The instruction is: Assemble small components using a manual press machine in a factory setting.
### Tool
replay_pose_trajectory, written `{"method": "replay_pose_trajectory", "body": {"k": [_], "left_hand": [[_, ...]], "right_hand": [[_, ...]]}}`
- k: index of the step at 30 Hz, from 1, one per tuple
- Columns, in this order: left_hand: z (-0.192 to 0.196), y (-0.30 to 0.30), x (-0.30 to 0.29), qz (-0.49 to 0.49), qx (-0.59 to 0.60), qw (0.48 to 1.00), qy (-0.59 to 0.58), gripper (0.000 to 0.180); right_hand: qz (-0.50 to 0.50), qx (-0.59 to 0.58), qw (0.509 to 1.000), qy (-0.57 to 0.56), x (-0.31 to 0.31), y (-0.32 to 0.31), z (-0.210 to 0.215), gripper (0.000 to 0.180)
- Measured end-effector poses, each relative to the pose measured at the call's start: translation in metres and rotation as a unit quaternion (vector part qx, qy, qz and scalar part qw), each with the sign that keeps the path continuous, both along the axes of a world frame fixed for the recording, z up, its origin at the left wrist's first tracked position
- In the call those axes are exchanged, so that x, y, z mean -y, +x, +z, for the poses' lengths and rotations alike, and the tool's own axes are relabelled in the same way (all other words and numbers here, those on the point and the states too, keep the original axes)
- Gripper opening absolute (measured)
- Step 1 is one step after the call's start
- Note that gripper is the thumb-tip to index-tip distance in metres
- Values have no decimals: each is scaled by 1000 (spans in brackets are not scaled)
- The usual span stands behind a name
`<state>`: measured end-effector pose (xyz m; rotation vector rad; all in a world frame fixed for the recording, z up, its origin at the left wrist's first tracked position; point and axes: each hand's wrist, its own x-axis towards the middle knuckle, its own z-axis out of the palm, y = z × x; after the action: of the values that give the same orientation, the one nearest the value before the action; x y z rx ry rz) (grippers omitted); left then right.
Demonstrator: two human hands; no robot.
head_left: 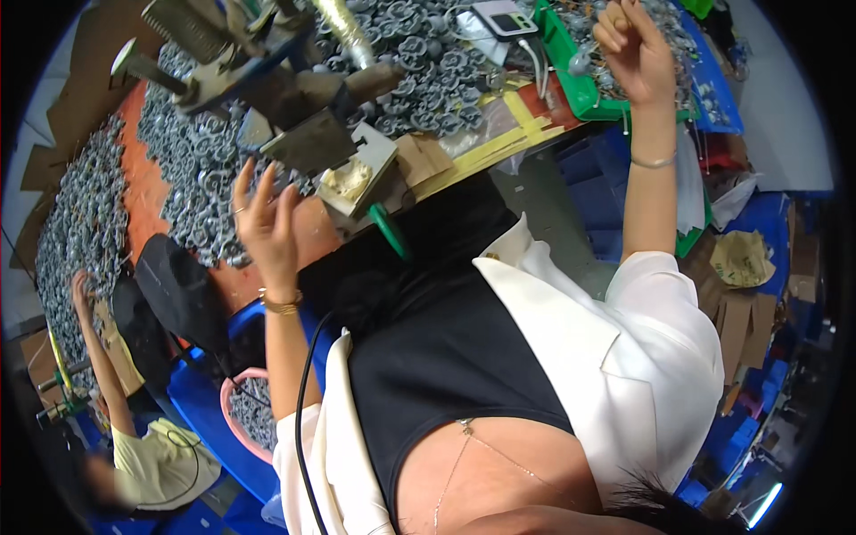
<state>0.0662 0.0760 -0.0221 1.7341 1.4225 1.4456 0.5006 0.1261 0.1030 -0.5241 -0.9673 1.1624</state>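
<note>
So the right hand (635, 49) is raised over the green tray (584, 94) and is closed into a loose fist around one small grey metal part (580, 62), which is pinched at the tray's near edge. The tray is heaped with more of the same little grey parts. The left hand (265, 218) is kept open, fingers spread wide, nothing gripped; it is held just beside the press tool (294, 116) and its pale block (352, 178), right by the edge of the orange worktable (143, 178).

Most of that table is buried under a big loose pile of grey castings (419, 62), round and wheel-like. A pink-rimmed bucket (234, 410) is seen below the table, also filled with grey pieces, next to a blue crate (201, 401). A small white device with a screen (501, 20) is parked at the far side of the table.

Flattened brown cardboard (740, 312) is stacked off to the right among more blue crates. A co-worker's hand (82, 290) is reached into the castings at the far left.
</note>
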Motion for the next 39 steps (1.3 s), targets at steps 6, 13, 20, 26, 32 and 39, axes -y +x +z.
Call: {"method": "replay_pose_trajectory", "body": {"k": [6,13,20,26,32,39], "left_hand": [[-19,28,16,-29,-113,993,24,31],[-11,34,11,-36,-215,974,58,22],[-4,45,22,3,-358,931,71,27],[-19,-1,30,-10,-251,959,130,43],[-20,-77,23,122,-507,851,65,24],[-43,-96,14,38,-547,831,93,26]], "right_hand": [[212,80,974,9,37,-70,-44,29],[239,124,961,-54,79,-135,-46,26],[341,121,929,-84,89,-171,-42,18],[441,181,879,12,81,-166,-52,22],[427,260,855,-135,90,-174,-56,21],[408,248,871,-121,77,-180,-81,18]]}}
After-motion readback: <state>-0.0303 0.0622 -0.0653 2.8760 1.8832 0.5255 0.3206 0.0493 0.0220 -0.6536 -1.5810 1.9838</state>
